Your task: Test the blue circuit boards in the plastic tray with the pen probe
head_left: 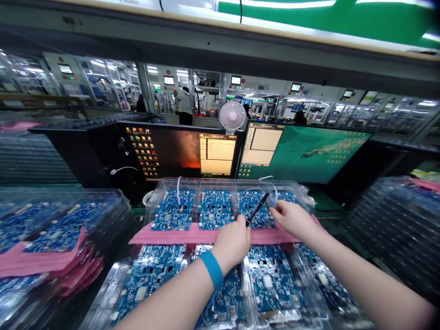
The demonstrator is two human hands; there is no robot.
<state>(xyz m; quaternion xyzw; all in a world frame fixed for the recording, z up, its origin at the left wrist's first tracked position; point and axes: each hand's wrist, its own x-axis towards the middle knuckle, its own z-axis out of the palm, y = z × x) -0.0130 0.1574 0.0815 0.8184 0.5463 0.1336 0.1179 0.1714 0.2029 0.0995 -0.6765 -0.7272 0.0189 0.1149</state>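
At far left a stack of trays (51, 229) holds blue boards with pink sheets (37, 261) between the layers; these look finished or waiting, and I cannot tell which. Behind it a dark monitor (178, 151) shows desktop icons and a small window.

In the middle, a clear tray (227, 185) sits on a pink sheet, on top of a lower tray (275, 284) of more boards. The upper tray has compartments side by side, each with one blue board (172, 211). The leftmost one has a white cable (178, 190) plugged in or resting on it.

The left hand (232, 243), with a blue wristband (212, 268), is closed around the lower end of a black pen (257, 208), its fingers curled tight on it. The pen slants up and right, with its tip over the third board (254, 208) from the left.

The right hand (292, 217) rests just beside it at that board's right edge, fingers partly curled; whether they grip anything is hidden.

Judging by the pen's place, the work seems to have reached the third board, with those further right and the lower tray left to do.

A small fan (233, 115) stands above, a second monitor (309, 153) shows a teal screen, and dark stacked trays (395, 224) fill the right.
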